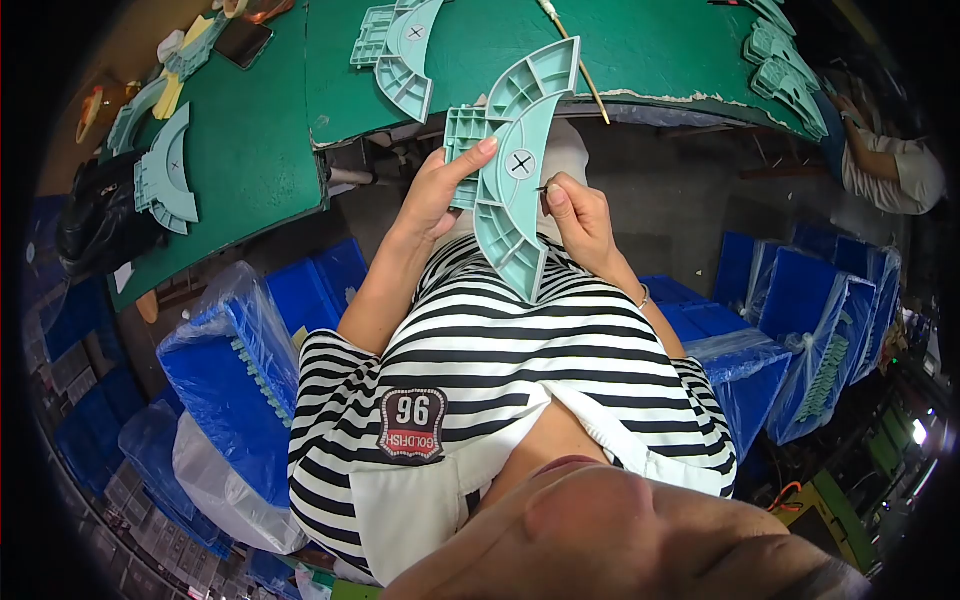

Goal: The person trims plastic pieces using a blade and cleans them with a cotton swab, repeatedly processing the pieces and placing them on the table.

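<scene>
The left hand (438,192) is closed around the outer side of a pale green plastic part (512,200), with the thumb lying flat on the ribbed face; its other fingers are mostly hidden behind. This part is held up in front of the striped shirt (500,345), before the edge of the green table (495,30), and a cross in a circle is seen at its middle. At three o'clock of it, the right hand (585,222) is curled, thumb and forefinger pinching a small dark thing (543,189) just beside the curved edge; whether they touch, I cannot tell. From the held part, a similar part (403,78) lies at eleven o'clock, a thin stick (585,70) at one, a pile of parts (782,75) at two, and a phone (243,44) at ten.
</scene>
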`<control>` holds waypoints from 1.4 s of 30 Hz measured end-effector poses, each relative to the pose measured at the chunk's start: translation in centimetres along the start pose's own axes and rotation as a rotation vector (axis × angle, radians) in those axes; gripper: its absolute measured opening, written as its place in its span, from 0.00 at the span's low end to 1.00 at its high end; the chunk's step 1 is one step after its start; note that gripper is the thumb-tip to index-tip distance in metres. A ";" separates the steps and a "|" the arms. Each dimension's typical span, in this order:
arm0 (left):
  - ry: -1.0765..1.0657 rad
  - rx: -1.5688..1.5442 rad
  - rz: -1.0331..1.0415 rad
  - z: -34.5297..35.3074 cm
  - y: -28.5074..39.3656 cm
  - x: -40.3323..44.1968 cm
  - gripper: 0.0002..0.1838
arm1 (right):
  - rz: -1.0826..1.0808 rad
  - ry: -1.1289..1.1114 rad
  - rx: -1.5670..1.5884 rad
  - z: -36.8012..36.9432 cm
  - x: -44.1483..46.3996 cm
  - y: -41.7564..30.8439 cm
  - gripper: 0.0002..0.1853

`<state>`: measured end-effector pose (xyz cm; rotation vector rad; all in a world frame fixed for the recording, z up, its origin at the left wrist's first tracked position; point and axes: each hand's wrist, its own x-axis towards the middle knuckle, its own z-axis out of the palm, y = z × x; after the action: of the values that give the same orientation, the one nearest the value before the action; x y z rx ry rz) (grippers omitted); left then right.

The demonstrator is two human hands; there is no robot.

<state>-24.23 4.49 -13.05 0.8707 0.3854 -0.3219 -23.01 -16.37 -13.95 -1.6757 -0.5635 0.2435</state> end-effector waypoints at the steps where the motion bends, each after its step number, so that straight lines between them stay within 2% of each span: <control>1: -0.002 0.011 -0.006 0.0 0.0 0.0 0.19 | 0.003 -0.002 0.005 0.0 0.0 0.0 0.17; 10: 0.006 0.088 -0.002 1.3 0.8 -0.4 0.19 | 0.027 0.062 0.122 -0.7 -0.3 0.8 0.21; 28: -0.009 0.225 0.037 1.2 1.6 -0.9 0.22 | 0.069 -0.006 0.184 0.4 -0.2 1.9 0.22; 34: 0.002 0.204 0.020 1.4 1.7 -1.3 0.21 | -0.015 -0.043 0.056 0.0 -0.1 1.7 0.21; 40: 0.023 0.190 0.020 1.3 1.1 -1.3 0.20 | -0.007 -0.092 0.097 -0.1 -0.5 1.5 0.20; 42: 0.019 0.189 0.024 1.1 1.0 -1.2 0.20 | -0.046 -0.192 0.071 -0.3 -0.6 0.9 0.20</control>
<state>-24.66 4.36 -11.15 1.0635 0.3656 -0.3319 -23.21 -17.04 -14.85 -1.5784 -0.7281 0.3895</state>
